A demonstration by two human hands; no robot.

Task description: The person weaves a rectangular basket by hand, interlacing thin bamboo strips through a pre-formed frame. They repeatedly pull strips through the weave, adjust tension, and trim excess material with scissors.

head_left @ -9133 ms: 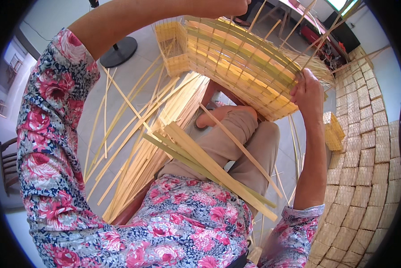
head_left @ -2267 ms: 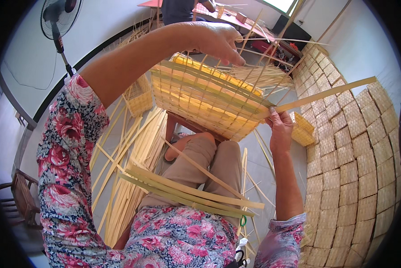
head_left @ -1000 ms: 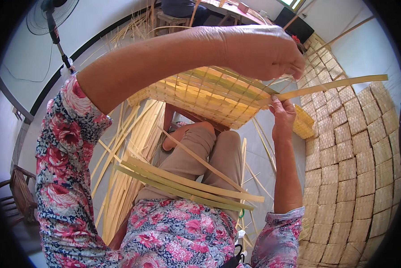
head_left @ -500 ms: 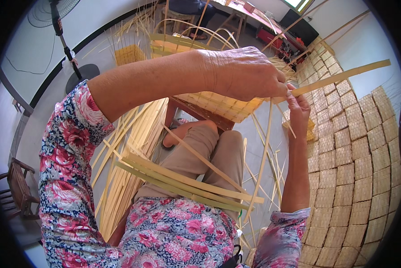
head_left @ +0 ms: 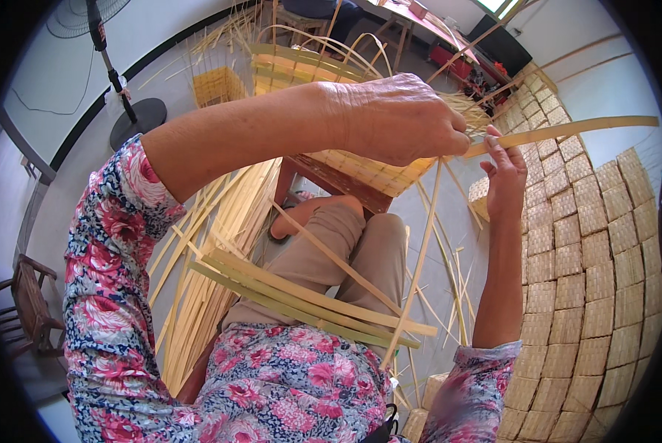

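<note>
Left of the right hand (head_left: 505, 173), pinching a flat strip (head_left: 582, 128), sits the woven basket (head_left: 371, 170).

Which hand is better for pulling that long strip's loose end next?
Probably the right hand: it is at the strip, nearer the loose end. The left hand is curled in front of the basket, farther from that end.

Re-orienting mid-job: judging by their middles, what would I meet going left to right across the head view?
Dark wooden chair, round black fan base, small yellow woven basket, left hand, right hand, rows of woven blocks.
</note>
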